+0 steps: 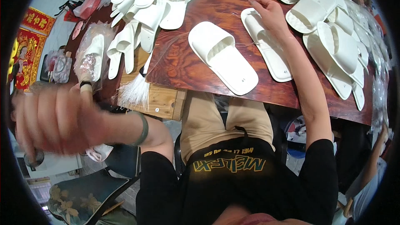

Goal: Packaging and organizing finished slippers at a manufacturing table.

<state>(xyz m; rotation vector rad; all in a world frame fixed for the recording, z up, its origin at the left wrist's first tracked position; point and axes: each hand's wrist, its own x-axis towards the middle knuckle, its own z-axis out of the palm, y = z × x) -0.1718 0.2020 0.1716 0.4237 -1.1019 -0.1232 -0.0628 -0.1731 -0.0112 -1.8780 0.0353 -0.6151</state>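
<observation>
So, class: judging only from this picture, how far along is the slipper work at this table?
Seemingly done: bagged slippers lie at the table's left end. In hand: the right hand rests on one slipper of a loose pair; its mate lies beside it. The left hand is blurred, off the table. Left: white heaps at top and right.

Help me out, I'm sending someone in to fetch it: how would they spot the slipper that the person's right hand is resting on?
Start at the dark reddish wooden table. Near its front edge two white open-toe slippers lie apart from the heaps, side by side. The wanted slipper is the right one of the pair, with the right hand resting on its far end; its neighbour, the left slipper, is untouched.
</observation>
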